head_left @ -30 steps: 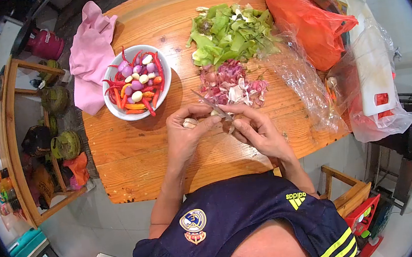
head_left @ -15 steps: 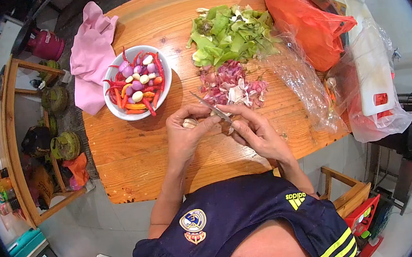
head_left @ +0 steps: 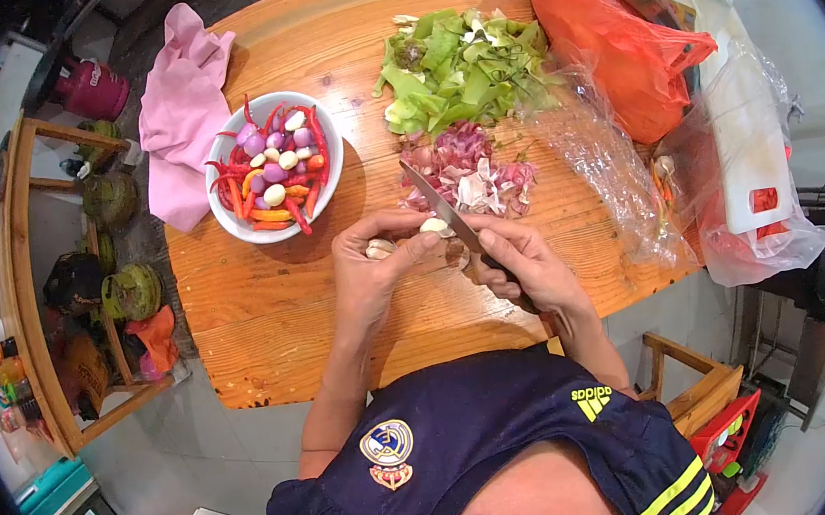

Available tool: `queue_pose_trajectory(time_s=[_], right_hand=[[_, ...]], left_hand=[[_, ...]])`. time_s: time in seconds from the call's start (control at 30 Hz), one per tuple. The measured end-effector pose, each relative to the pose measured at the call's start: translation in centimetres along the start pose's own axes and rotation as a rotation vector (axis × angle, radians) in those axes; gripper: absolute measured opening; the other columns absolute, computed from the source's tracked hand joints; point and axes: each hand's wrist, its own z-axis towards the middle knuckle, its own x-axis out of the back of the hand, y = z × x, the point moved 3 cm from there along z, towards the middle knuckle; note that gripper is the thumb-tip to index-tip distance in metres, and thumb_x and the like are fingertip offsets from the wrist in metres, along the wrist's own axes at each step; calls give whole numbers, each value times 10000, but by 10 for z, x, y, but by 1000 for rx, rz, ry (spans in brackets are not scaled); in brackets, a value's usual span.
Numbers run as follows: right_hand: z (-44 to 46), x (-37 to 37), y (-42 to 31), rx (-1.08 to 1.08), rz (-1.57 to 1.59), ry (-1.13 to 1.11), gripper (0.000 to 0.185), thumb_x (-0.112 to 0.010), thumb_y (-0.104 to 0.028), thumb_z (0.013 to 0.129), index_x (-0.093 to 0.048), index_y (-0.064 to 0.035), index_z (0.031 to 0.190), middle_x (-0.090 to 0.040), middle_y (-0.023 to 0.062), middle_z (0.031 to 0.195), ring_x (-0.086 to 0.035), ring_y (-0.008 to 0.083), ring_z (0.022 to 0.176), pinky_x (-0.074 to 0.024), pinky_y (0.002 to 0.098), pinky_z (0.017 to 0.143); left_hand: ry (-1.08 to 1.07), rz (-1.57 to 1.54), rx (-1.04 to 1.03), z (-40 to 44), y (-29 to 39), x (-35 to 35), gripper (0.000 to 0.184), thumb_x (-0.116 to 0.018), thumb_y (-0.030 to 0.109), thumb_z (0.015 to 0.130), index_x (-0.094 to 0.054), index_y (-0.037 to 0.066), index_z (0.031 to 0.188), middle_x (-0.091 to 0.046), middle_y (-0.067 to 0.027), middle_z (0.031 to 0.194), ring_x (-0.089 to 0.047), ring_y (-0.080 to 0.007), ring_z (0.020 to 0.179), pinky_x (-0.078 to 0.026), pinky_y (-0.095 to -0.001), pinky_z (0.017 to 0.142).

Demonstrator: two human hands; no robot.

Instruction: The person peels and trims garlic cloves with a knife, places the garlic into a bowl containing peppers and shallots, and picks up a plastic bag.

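Note:
My left hand (head_left: 373, 262) is closed, pinching a pale garlic clove (head_left: 435, 226) between thumb and forefinger. More unpeeled garlic cloves (head_left: 380, 249) sit in its palm. In my right hand (head_left: 529, 263) is a knife (head_left: 449, 211) with a dark handle, its blade pointing away from me and to the left, against or very near the clove. Just beyond the hands lies a pile of reddish shallot and garlic skins (head_left: 469, 171). To the left, a white bowl (head_left: 333, 191) holds red and orange chillies, peeled shallots and garlic cloves.
Green leafy trimmings (head_left: 463, 66) are heaped behind the skins. A pink cloth (head_left: 182, 121) lies left of the bowl. Along the right side of the wooden table (head_left: 271, 343) are a red plastic bag (head_left: 611, 45), clear plastic (head_left: 615, 171) and a white cutting board (head_left: 745, 122) in a bag.
The knife has turned from lying slanted across the fingers to a steeper angle, showing more blade and its handle. My right hand has shifted slightly right, and the pinched clove shows more.

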Motion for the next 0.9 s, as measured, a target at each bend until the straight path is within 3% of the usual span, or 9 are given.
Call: queue_pose_trajectory(time_s=[0.37, 0.57, 0.77, 0.9], right_hand=[[6, -3, 2, 168, -213, -1, 392, -416, -236, 967, -415, -76, 1325, -345, -47, 579, -318, 40, 501, -257, 184, 438], [2, 0, -2, 10, -10, -43, 411, -424, -242, 965, -397, -69, 1336, -339, -49, 571, -313, 40, 486, -248, 180, 431], [0, -9, -9, 91, -125, -86, 442, -427, -247, 963, -341, -75, 1361, -336, -46, 565, -321, 37, 477, -253, 180, 426], [3, -8, -4, 150, -153, -60, 392, -416, -239, 968, -400, -68, 1320, -344, -43, 575, -320, 40, 482, -253, 183, 427]], left_hand=[[5, 9, -40, 2, 0, 0, 202, -703, -56, 696, -653, 3, 882, -652, -84, 897, -602, -118, 797, -480, -239, 728], [-3, -7, -4, 2, -1, 1, 176, -696, -36, 721, -656, 5, 888, -649, -65, 883, -594, -96, 788, -478, -223, 721], [-8, -31, -13, 2, -1, 0, 155, -689, -34, 736, -657, 7, 881, -651, -51, 855, -586, -75, 771, -467, -209, 703], [-8, -36, -9, 3, -1, 0, 148, -685, -35, 740, -656, 8, 878, -653, -53, 849, -590, -78, 775, -465, -210, 708]])
